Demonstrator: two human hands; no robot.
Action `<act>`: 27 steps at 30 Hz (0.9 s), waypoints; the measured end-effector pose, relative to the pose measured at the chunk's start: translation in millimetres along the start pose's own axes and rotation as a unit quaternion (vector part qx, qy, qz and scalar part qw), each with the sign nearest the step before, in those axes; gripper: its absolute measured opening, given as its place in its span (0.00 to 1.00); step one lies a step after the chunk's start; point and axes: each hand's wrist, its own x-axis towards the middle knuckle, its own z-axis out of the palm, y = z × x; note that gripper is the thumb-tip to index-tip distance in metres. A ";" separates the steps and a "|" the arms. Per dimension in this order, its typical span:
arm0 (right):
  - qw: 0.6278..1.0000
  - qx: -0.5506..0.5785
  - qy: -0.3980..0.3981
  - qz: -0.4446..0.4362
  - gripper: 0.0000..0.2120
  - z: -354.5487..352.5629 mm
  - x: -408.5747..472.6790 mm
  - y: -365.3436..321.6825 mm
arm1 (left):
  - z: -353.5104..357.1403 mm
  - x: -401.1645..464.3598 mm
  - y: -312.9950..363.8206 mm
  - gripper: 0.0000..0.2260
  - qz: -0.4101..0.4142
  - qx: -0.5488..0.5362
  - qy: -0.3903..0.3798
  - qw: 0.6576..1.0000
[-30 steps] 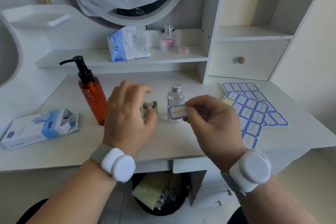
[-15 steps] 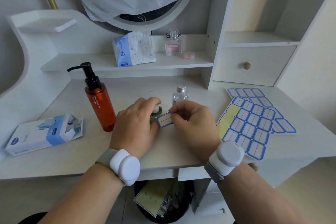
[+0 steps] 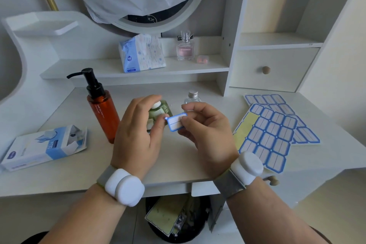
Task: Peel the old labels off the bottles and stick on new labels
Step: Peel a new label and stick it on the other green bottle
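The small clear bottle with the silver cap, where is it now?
The small clear bottle with the silver cap stands mid-desk, just behind the right hand, right of the green bottle.

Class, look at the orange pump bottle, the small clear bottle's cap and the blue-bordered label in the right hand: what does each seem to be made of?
Orange pump bottle: probably translucent glossy plastic, since light glows through it.
Clear bottle's cap: looks like ribbed silvery metal, possibly metallised plastic.
Blue-bordered label, pinched by the right hand: thin matte paper, slightly curled.

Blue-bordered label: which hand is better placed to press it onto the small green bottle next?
Probably the right hand: it already pinches the blue-bordered label right beside the green bottle, which the left hand grips.
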 end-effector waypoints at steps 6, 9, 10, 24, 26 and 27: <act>1.000 -0.005 -0.009 -0.005 0.10 2.4 -2.9 0.4 | -3.2 3.5 -1.1 0.12 0.030 0.045 0.001 0.999; 1.000 0.002 -0.006 -0.004 0.10 1.7 -2.4 0.3 | -5.2 4.2 -1.0 0.15 0.020 0.051 -0.001 0.998; 1.000 0.002 -0.005 -0.005 0.10 1.7 -2.2 0.3 | -5.6 4.7 -1.1 0.16 0.012 0.050 -0.002 0.999; 0.986 -0.118 0.037 -0.115 0.11 22.3 -6.4 -6.2 | -2.6 4.7 -0.7 0.19 -0.001 0.007 -0.025 1.000; 0.980 -0.145 0.046 -0.128 0.11 24.1 -6.5 -6.2 | -2.4 4.9 -2.3 0.19 -0.004 0.002 -0.026 1.000; 0.976 -0.161 0.048 -0.136 0.11 24.6 -6.6 -5.0 | -2.3 4.4 -2.8 0.20 -0.005 0.002 -0.029 1.000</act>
